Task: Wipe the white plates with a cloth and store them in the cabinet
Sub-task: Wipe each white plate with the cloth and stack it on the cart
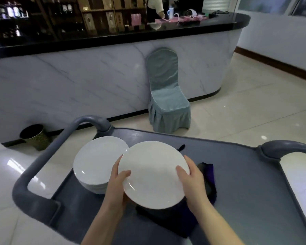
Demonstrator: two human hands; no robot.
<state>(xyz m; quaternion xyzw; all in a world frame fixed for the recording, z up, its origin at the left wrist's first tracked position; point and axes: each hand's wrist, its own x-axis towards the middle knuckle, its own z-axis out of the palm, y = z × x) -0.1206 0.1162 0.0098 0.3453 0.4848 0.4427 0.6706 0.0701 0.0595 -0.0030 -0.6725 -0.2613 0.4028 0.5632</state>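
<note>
The person holds one round white ceramic plate (154,174) in both hands, face up and tipped slightly toward the camera. It hangs just above the deck of a grey plastic service trolley (245,174). To judge by this, the step in hand is the handling of a single plate, either just before wiping or between wiping and storing.

A stack of matching white plates (97,161) sits on the trolley just beside the held plate, on its left. A dark purple cloth (208,175) lies crumpled on the deck under and to the right of the held plate. Neither hand holds the cloth, and whether it touches the plate's underside cannot be told.

The left hand (118,181) clamps the plate's left rim, thumb on the upper face and fingers hidden beneath. The right hand (191,177) grips the right rim the same way, thumb laid on top. Both forearms reach forward from the bottom of the view.

The next move probably calls for freeing one hand to pick up the cloth, while the other bears the plate alone. No cabinet is in view, so storing would mean turning away from the trolley.
</note>
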